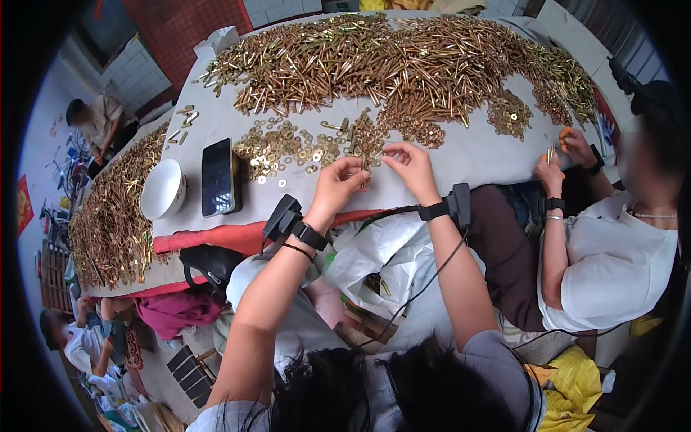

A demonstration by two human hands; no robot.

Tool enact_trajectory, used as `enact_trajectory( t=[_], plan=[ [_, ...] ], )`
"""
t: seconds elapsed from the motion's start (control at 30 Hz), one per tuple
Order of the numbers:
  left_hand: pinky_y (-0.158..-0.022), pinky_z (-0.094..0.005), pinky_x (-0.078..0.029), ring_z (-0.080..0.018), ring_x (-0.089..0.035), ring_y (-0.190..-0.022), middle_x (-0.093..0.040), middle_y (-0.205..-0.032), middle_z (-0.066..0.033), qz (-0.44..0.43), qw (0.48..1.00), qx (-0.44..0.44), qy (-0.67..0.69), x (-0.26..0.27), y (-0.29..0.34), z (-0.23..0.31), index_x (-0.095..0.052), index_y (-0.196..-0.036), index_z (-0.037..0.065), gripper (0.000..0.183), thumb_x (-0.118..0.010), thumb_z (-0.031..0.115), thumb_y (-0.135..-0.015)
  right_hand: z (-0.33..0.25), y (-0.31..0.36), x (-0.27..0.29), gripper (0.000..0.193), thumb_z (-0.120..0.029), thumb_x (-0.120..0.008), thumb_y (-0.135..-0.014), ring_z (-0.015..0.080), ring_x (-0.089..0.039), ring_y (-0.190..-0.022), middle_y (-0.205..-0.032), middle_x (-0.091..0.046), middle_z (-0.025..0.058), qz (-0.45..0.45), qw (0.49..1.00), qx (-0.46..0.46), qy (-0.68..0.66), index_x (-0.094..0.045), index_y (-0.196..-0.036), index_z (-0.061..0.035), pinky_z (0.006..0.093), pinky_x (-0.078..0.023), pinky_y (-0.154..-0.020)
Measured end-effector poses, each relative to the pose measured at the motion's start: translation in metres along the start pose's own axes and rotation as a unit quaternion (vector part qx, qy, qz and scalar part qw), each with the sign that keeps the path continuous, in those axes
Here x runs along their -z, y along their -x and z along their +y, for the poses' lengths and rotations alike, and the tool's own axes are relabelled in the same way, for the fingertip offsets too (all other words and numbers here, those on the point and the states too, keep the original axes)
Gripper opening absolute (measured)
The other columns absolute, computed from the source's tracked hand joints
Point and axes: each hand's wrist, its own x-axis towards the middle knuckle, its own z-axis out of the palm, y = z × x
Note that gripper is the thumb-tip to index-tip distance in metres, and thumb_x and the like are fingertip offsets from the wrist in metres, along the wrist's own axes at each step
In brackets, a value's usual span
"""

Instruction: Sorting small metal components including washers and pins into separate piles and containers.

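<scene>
My left hand (337, 186) is closed at the table's near edge, its thumb and fingers pinching a small upright brass-coloured bolt (365, 177). Close by on the right, my right hand (412, 169) has thumb and forefinger pressed together; whatever sits between the tips is too small to make out. Just beyond both hands lie loose flat washers (270, 147) and a patch of small nuts (414, 129). Behind them a wide heap of brass-coloured bolts (403, 68) spreads over the grey-covered table (468, 162).
Left of my hands are a dark phone (217, 176) and a white bowl (163, 189). An open white plastic bag (381, 248) sits on my lap. At right, a co-worker's hands (551, 173) hold a bolt. Another bolt heap (111, 227) covers the far left side.
</scene>
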Motion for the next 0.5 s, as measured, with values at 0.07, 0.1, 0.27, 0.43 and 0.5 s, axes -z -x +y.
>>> enact_trajectory(
  t=[0.07,0.1,0.27,0.43,0.5],
  plan=[
    [-0.067,-0.0239,-0.05,-0.012,-0.059,-0.077,-0.06,-0.086,-0.0044,0.007,1.0,0.001,0.001,-0.003,0.001,-0.002,-0.053,-0.102,0.0,0.023,-0.058,0.005,-0.08,-0.008,0.004,-0.001,0.018,-0.005,-0.066,-0.071,0.0056,-0.047,-0.062,-0.078,-0.059,0.0002,-0.016,0.993,-0.016,-0.116,-0.062,-0.089,-0.0017,0.0198,-0.04,-0.059],
    [-0.066,-0.0237,-0.049,-0.0121,-0.059,-0.076,-0.061,-0.086,-0.0048,0.013,1.0,0.002,0.0,-0.004,0.001,-0.002,-0.053,-0.103,0.0,0.025,-0.059,0.004,-0.079,-0.013,0.006,-0.003,0.018,-0.005,-0.065,-0.072,0.0047,-0.047,-0.064,-0.079,-0.059,-0.0005,-0.029,0.972,-0.032,-0.231,-0.062,-0.09,-0.0008,0.0191,-0.04,-0.061],
    [-0.063,-0.0227,-0.05,-0.0109,-0.059,-0.073,-0.061,-0.084,-0.006,-0.003,0.999,-0.021,-0.047,-0.01,0.001,-0.004,-0.056,-0.099,-0.003,0.024,-0.061,0.002,-0.077,-0.016,0.014,-0.004,0.018,-0.004,-0.064,-0.074,0.0045,-0.046,-0.066,-0.079,-0.057,-0.0014,-0.066,0.978,0.005,-0.199,-0.062,-0.091,-0.0013,0.0183,-0.039,-0.063],
    [-0.061,-0.0218,-0.049,-0.0095,-0.058,-0.069,-0.062,-0.081,-0.0066,-0.003,0.996,-0.044,-0.071,-0.009,0.001,-0.008,-0.057,-0.096,-0.005,0.022,-0.062,0.001,-0.075,-0.02,0.014,-0.001,0.018,-0.006,-0.064,-0.074,0.004,-0.045,-0.066,-0.079,-0.055,-0.0021,-0.086,0.986,0.041,-0.135,-0.063,-0.091,-0.0021,0.0177,-0.039,-0.063],
    [-0.063,-0.0226,-0.05,-0.0099,-0.058,-0.071,-0.061,-0.082,-0.0064,0.005,0.998,-0.048,-0.048,-0.008,0.001,-0.009,-0.056,-0.095,-0.005,0.021,-0.062,0.0,-0.075,-0.02,0.014,-0.002,0.017,-0.006,-0.064,-0.073,0.0039,-0.044,-0.065,-0.079,-0.054,-0.0018,-0.117,0.986,0.023,-0.117,-0.063,-0.089,-0.0025,0.0175,-0.038,-0.061]
  ],
)
